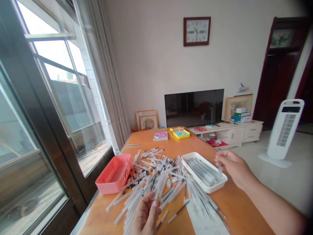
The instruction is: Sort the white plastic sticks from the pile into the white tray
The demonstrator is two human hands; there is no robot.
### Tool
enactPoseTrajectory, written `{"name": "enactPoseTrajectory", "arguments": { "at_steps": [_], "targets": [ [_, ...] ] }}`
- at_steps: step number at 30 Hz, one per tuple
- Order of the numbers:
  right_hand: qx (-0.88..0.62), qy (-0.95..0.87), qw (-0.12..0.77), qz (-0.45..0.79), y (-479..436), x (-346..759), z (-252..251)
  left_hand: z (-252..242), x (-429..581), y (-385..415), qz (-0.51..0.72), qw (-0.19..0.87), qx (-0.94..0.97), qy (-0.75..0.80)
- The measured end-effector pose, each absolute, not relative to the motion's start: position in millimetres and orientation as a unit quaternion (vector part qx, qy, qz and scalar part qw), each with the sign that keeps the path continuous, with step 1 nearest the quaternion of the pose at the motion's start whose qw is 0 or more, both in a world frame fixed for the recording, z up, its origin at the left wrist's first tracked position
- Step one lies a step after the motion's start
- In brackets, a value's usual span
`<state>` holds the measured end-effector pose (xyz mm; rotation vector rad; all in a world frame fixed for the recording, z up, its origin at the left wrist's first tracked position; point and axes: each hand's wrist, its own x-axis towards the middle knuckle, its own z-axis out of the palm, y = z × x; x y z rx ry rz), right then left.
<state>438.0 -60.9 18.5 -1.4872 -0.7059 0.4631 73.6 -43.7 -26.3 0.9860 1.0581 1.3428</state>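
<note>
My right hand (230, 164) is closed in a pinch on a pen (220, 168), a pale translucent one, held upright over the right end of a white tray (212, 190). Assembled pens (201, 169) lie side by side in that tray. Low in the middle, my left hand (146, 213) has its fingers curled to the thumb; whatever they may hold cannot be made out. Around it spreads a loose pile of translucent pen barrels (161, 179), with small black parts and thin dark refills (179, 210) among them.
A pink bin (112, 187) stands left of the pile. Farther back on the wooden table (144, 138) are a colourful booklet (160, 136), a yellow box (180, 133) and a single pen (133, 144). A paper sheet (202, 220) lies under some parts at the front.
</note>
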Motion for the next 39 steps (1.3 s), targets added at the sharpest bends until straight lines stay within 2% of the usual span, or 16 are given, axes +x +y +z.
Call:
{"name": "enactPoseTrajectory", "arguments": {
  "at_steps": [4, 9, 22, 32, 36, 39],
  "targets": [
    [-0.675, -0.366, 0.599, 0.229, -44.9, 442.6, 17.2, -25.8, 73.3, -41.9, 0.571, 0.555, 0.405, 0.448],
    [-0.746, -0.442, 0.47, 0.164, -22.6, 452.7, 1.1, -26.7, 72.6, -40.7, 0.574, 0.552, 0.406, 0.449],
    [-0.784, -0.558, 0.266, 0.055, -15.4, 440.0, -4.9, -19.8, 71.1, -42.1, 0.57, 0.554, 0.396, 0.46],
    [-0.786, -0.589, 0.187, -0.023, -29.9, 435.6, -18.6, -13.9, 57.7, -38.0, 0.547, 0.577, 0.411, 0.444],
    [-0.783, -0.59, 0.194, -0.031, -35.7, 431.6, -17.6, -15.2, 55.1, -35.2, 0.568, 0.564, 0.392, 0.453],
    [-0.782, -0.572, 0.241, -0.047, -43.1, 421.7, -9.4, -12.4, 52.0, -32.2, 0.571, 0.568, 0.377, 0.457]
  ]
}}
